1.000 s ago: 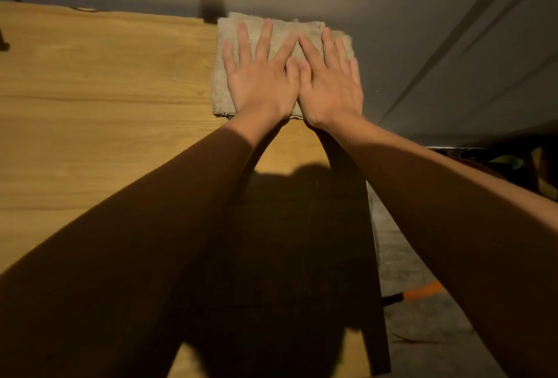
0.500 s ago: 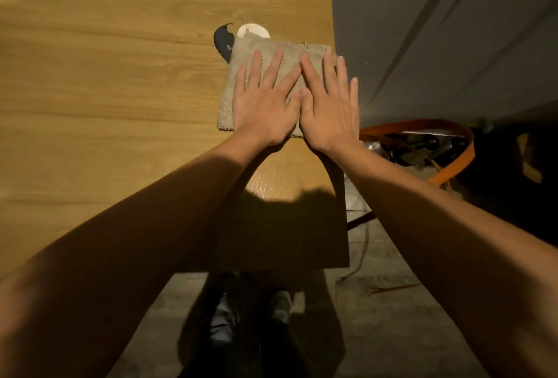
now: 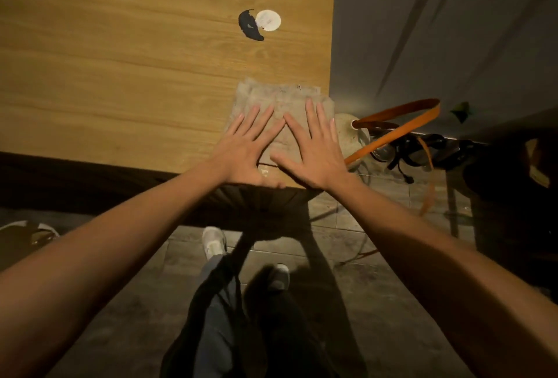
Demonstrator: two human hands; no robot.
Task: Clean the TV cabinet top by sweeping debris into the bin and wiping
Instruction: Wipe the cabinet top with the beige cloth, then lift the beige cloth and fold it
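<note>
I had dragged the cloth [image 3: 283,111] back to the desk's [image 3: 120,75] near right corner; both hands, left [image 3: 244,151] and right [image 3: 314,151], pressed it flat, fingers spread. Wiping looked mostly done; a white disc [image 3: 268,20] remained.

Clutter and floor around the white round disc

A white round disc [image 3: 268,20] lay flat, with a black crescent-shaped opening [image 3: 250,26] touching its left side. Well to the right of the disc and lower in the view, an orange strap [image 3: 395,124] looped over a dark tangle of cords and clear round pieces [image 3: 404,151]. Below the disc, far nearer the camera, were a tiled floor [image 3: 332,287], two pale shoes [image 3: 213,241] and dark trouser legs [image 3: 217,332]. A grey wall [image 3: 422,15] with slanting shadows stood to the right of the disc.
</note>
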